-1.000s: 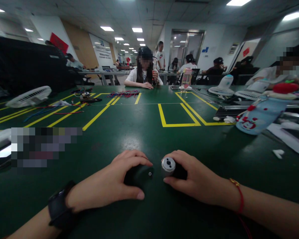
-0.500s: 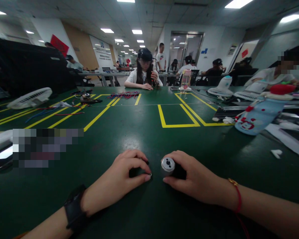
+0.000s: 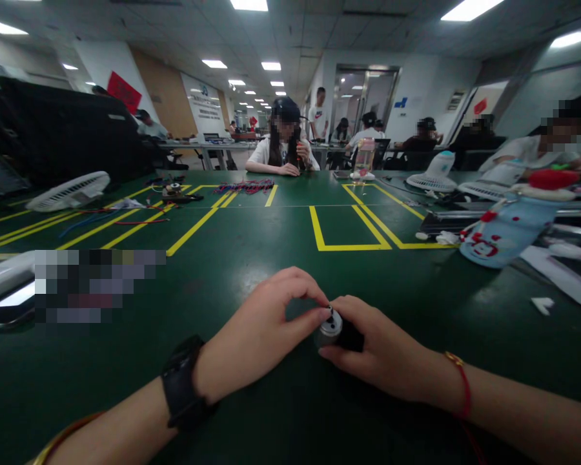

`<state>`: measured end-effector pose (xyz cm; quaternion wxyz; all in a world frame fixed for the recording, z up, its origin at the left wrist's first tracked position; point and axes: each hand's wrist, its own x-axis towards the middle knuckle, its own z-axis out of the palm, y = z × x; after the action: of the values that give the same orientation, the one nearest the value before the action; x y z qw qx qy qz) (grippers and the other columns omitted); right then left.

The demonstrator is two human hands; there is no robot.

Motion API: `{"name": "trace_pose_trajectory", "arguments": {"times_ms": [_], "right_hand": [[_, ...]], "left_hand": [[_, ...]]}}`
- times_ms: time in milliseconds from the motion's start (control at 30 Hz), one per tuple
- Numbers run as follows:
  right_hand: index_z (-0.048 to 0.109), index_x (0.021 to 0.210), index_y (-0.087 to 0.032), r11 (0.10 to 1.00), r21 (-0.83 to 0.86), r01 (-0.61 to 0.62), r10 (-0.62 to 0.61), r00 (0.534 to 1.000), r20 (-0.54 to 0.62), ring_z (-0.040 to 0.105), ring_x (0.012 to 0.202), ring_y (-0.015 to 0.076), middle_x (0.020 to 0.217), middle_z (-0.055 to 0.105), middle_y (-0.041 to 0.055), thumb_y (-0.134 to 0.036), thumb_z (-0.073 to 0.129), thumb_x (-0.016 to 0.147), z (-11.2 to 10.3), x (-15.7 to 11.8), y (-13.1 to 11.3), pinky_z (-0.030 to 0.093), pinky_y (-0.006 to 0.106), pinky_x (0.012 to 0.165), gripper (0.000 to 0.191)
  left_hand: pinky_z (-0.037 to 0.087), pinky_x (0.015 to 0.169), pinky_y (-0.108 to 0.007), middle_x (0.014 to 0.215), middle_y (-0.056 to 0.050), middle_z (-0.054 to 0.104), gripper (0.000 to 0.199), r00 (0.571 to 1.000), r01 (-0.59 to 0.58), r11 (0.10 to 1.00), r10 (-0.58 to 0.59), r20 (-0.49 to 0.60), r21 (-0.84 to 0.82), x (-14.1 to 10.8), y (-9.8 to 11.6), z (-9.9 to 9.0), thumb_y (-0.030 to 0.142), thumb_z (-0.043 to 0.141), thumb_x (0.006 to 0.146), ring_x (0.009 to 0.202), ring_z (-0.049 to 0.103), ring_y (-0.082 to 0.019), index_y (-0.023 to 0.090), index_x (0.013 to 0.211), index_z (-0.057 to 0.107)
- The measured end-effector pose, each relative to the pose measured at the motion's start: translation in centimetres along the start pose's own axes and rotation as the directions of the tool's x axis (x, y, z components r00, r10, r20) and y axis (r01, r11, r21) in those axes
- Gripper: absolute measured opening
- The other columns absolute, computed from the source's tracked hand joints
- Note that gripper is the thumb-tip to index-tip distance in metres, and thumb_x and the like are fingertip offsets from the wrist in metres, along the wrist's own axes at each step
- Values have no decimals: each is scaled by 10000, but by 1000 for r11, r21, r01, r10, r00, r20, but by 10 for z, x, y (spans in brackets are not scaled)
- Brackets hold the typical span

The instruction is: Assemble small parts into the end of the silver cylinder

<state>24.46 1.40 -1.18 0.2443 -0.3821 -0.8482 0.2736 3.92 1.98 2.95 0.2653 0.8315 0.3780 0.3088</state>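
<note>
My right hand (image 3: pixel 382 342) is wrapped round a silver metal cylinder (image 3: pixel 330 332), which stands on the green table with small dark holes in its top face. My left hand (image 3: pixel 275 323) reaches in from the left, thumb and forefinger pinched at the cylinder's upper rim. Between those fingertips is a tiny dark part (image 3: pixel 330 311), mostly hidden, its exact kind too small to tell. It is right at the top face; whether it sits in a hole I cannot tell.
Beyond lie yellow tape lines (image 3: pixel 353 247) and a bundle of red and blue wires (image 3: pixel 246 186). A blue bottle (image 3: pixel 501 232) stands at right, near white scraps (image 3: pixel 542 305). At left lies a white fan (image 3: pixel 70 192). A person (image 3: pixel 283 139) sits opposite.
My left hand has moved right and slightly up from the table, bringing the tiny part to the top of the cylinder. My right hand keeps its hold in nearly the same place.
</note>
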Motion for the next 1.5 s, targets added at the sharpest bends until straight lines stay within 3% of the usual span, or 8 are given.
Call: {"name": "trace_pose_trajectory", "arguments": {"times_ms": [433, 633, 833, 1100, 1200, 1267, 1400, 1500], "right_hand": [[593, 1005, -209, 1000, 16, -1, 1, 1000, 5, 536, 851, 197, 946, 615, 25, -229, 691, 804, 1, 0, 1, 433, 331, 750, 225], [594, 1048, -211, 1000, 12, -17, 16, 1000, 14, 548, 878, 199, 986, 621, 27, -234, 709, 797, -1, 0, 1, 439, 338, 770, 277], [595, 1101, -219, 1000, 29, -10, 10, 1000, 16, 568, 910, 205, 1029, 634, 36, -232, 710, 798, -3, -2, 0, 448, 348, 797, 324], [596, 1068, -221, 1000, 24, -10, 10, 1000, 6, 576, 913, 213, 1031, 640, 40, -219, 713, 792, -2, -2, 0, 453, 358, 808, 300], [595, 1066, -226, 1000, 23, -15, 15, 1000, 21, 573, 905, 206, 1025, 636, 31, -220, 707, 799, -3, -2, -1, 449, 350, 797, 289], [592, 1076, -226, 1000, 23, -18, 18, 1000, 20, 569, 903, 204, 1023, 632, 29, -225, 704, 800, -3, -2, -1, 447, 348, 793, 298], [586, 1052, -217, 1000, 14, -25, 25, 1000, 13, 559, 883, 201, 998, 624, 28, -232, 702, 800, -2, -2, -1, 444, 344, 775, 278], [579, 1018, -209, 1000, 12, -7, 7, 1000, 6, 551, 881, 199, 990, 619, 32, -219, 692, 804, -1, -1, -1, 443, 342, 782, 243]], "left_hand": [[455, 903, -350, 1055, -11, 642, 164, 993, -52, 993, 40, 114, 104, -2, 2, -4, 147, 568, 915, 999, 589, -200, 251, 998, 665], [463, 926, -328, 1100, -3, 641, 285, 990, 49, 999, -46, 130, -15, -12, -8, -3, 95, 506, 928, 1032, 592, -178, 266, 1122, 626], [474, 953, -340, 1135, 4, 662, 305, 968, 188, 971, -158, 193, -147, -18, -18, -2, 159, 484, 961, 1059, 608, -178, 291, 1202, 616], [491, 926, -347, 1059, -7, 710, 234, 943, 316, 884, -252, 218, -345, -16, -18, 1, 218, 499, 958, 1009, 651, -190, 242, 1129, 658], [508, 865, -339, 1016, -9, 722, 212, 931, 357, 874, -304, 204, -328, -17, -20, 2, 230, 493, 958, 955, 661, -194, 224, 1059, 679], [507, 852, -335, 1002, -7, 720, 199, 941, 333, 900, -296, 166, -282, -17, -20, 3, 249, 504, 959, 939, 658, -193, 226, 1044, 682], [484, 881, -325, 1041, -8, 689, 183, 985, 170, 969, -164, 44, -179, -15, -15, 7, 283, 556, 950, 970, 632, -187, 249, 1076, 685], [473, 882, -302, 1037, -5, 669, 156, 995, 99, 983, -102, -12, -152, -12, -7, 11, 266, 594, 933, 971, 621, -175, 256, 1037, 709]]}}
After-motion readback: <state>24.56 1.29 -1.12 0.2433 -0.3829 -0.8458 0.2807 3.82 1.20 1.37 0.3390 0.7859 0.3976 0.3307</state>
